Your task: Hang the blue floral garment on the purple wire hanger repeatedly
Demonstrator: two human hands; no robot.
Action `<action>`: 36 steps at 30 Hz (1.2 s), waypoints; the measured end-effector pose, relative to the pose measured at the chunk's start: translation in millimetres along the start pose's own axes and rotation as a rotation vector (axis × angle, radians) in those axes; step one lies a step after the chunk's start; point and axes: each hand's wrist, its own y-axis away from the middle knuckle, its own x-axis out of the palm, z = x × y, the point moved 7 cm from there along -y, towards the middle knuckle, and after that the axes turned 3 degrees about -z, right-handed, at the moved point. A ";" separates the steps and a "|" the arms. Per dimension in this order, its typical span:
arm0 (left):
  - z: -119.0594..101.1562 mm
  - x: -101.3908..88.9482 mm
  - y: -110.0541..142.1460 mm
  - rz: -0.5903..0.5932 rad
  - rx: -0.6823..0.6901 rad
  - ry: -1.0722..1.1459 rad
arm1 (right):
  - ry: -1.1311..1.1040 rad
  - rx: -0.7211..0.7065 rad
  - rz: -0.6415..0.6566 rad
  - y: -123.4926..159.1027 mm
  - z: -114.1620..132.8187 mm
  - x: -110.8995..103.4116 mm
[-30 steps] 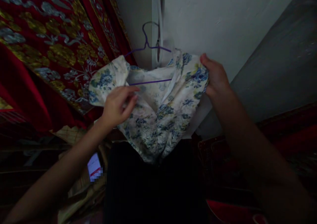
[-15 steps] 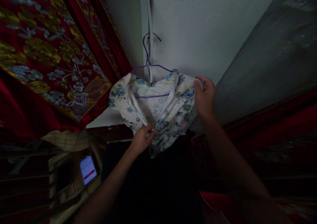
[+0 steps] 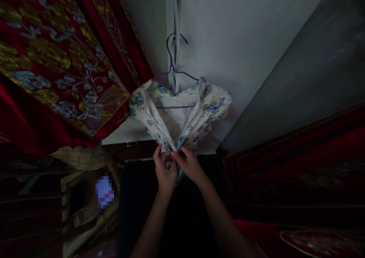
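Note:
A white blouse with blue and yellow flowers (image 3: 212, 105) hangs on a purple wire hanger (image 3: 172, 66) against the wall. Its front falls in a deep V, and the two edges meet low down. At that meeting point my left hand (image 3: 165, 168) pinches the cloth from the left side. My right hand (image 3: 189, 164) closes on the opposite edge, its fingertips touching those of the left. Whatever small fastening lies between the fingers is hidden. The lower part of the blouse is mostly covered by my hands.
Red embroidered cloth (image 3: 51, 52) hangs at the left. A phone with a lit, blurred screen (image 3: 105, 191) lies on a wooden stool (image 3: 67, 197) at lower left. Pale strips (image 3: 176, 14) run down the wall (image 3: 222, 29) behind the hanger. More red fabric (image 3: 327, 140) is at the right.
My right hand has let go of the blouse's right sleeve and come down to the front edges. My left hand has stayed there, turning more upright. The view has shifted slightly.

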 end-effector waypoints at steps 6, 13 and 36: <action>-0.4 0.2 3.0 0.042 -0.043 -0.030 | 0.030 -0.026 0.165 -3.7 11.3 -22.0; 7.4 3.1 6.7 0.056 -0.117 -0.009 | -0.121 0.102 0.221 -10.9 15.5 -28.9; -17.2 41.2 -45.5 0.175 -0.047 0.122 | -0.161 -0.182 -0.237 -136.0 165.9 -97.0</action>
